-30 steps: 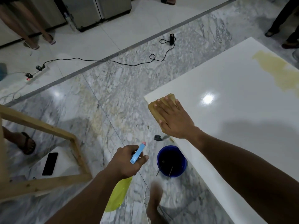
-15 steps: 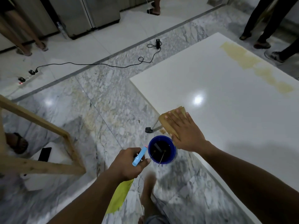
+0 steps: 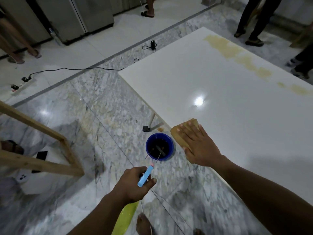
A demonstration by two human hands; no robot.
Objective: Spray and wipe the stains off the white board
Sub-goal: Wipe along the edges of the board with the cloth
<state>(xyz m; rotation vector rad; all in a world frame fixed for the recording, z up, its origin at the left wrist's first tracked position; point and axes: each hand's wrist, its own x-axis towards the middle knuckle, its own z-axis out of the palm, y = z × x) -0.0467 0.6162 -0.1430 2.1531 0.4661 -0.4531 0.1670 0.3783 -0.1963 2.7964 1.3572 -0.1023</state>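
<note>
The right hand lies flat, fingers straight and spread, pressing a tan cloth onto the near left edge of the white board. The left hand grips a spray bottle, blue-headed and yellow-bodied, over the floor. Yellowish stains streak the glossy board's far side. A blue bucket stands on the floor just beside the cloth.

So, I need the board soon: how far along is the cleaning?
Most of the white board looks clean. In hand: the right hand presses a cloth flat at the near edge, the left hand grips the spray bottle off the board. Left: the yellowish stains along the far side.
</note>
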